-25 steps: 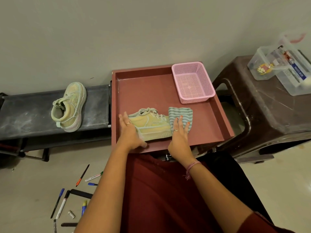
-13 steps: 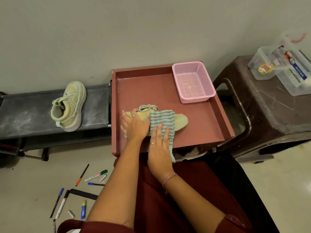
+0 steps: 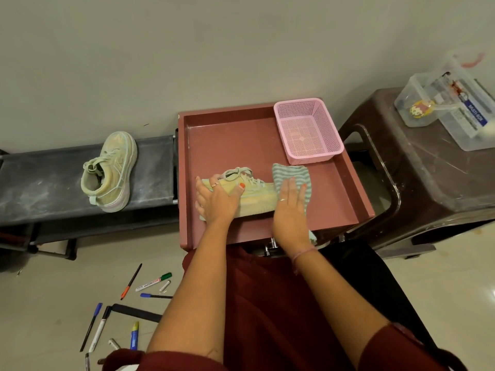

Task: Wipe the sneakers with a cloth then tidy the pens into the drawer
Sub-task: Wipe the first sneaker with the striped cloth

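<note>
Arms: both reach forward and down from the bottom of the frame into the drawer (image 3: 356, 183), bare forearms, dark red sleeves near the elbows.
Left hand: the left hand (image 3: 217, 200) sits on the heel end of the sneaker (image 3: 254, 195), palm down, fingers loosely wrapped over the top and thumb up by the laces, so it's holding the shoe steady.
Right hand: the right hand (image 3: 290, 207) is flat, fingers straight and slightly spread, pressing the cloth (image 3: 290, 172) onto the toe end of that sneaker. Not gripping it, just pushing down.
Cloth: striped, grey-green and white, bunched up past the fingertips, with a corner hanging out below the wrist near the drawer's front edge.
Drawer: reddish-brown, pulled open. It holds the sneaker lying on its side near the front, the cloth, and a pink basket (image 3: 308, 129) in the back right corner. Can't see anything in the basket.
Other sneaker: the second sneaker (image 3: 109, 171) is on the dark table (image 3: 40, 180) to the left of the drawer, well apart from the hands, toe pointing at the wall.
Pens: the pens (image 3: 128, 303) are scattered on the floor (image 3: 40, 303) bottom left, none in the drawer.
Right side: a brown stool (image 3: 428, 183) with a clear plastic box (image 3: 455, 103) on top.
</note>
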